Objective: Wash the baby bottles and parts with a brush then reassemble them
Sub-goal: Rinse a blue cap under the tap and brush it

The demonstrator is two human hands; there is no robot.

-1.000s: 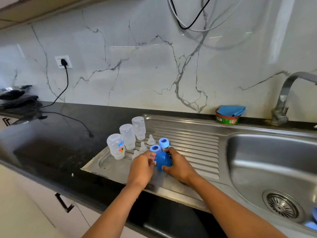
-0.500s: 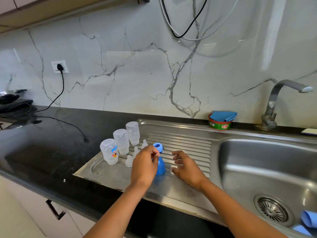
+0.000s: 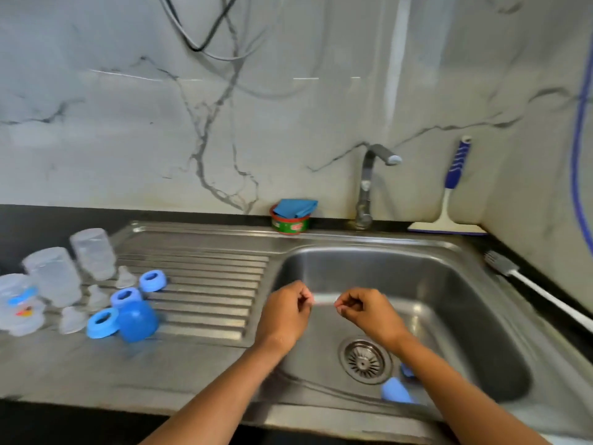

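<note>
Three clear bottles stand upside down on the steel drainboard (image 3: pixel 208 274) at the left: one bottle (image 3: pixel 93 252) at the back, a second bottle (image 3: pixel 53 274) in the middle, a third, printed bottle (image 3: pixel 17 303) at the edge. Beside them lie clear nipples (image 3: pixel 96 297), three blue rings (image 3: pixel 153 280) and a blue cap (image 3: pixel 138 319). Two more blue caps (image 3: pixel 396 390) lie in the sink basin (image 3: pixel 449 316) near the drain. My left hand (image 3: pixel 285 313) and right hand (image 3: pixel 369 313) hover over the basin, fingers curled, holding nothing. A white-handled bottle brush (image 3: pixel 539 290) lies on the basin's right rim.
A faucet (image 3: pixel 369 184) stands behind the basin. A red-green soap tub with a blue cloth (image 3: pixel 290 216) sits at the back. A blue-handled squeegee (image 3: pixel 449 200) leans on the marble wall. Black countertop surrounds the steel sink unit.
Both hands let go of the blue cap and ring on the drainboard and moved right over the basin. The view swung right, bringing the brush and squeegee into sight.
</note>
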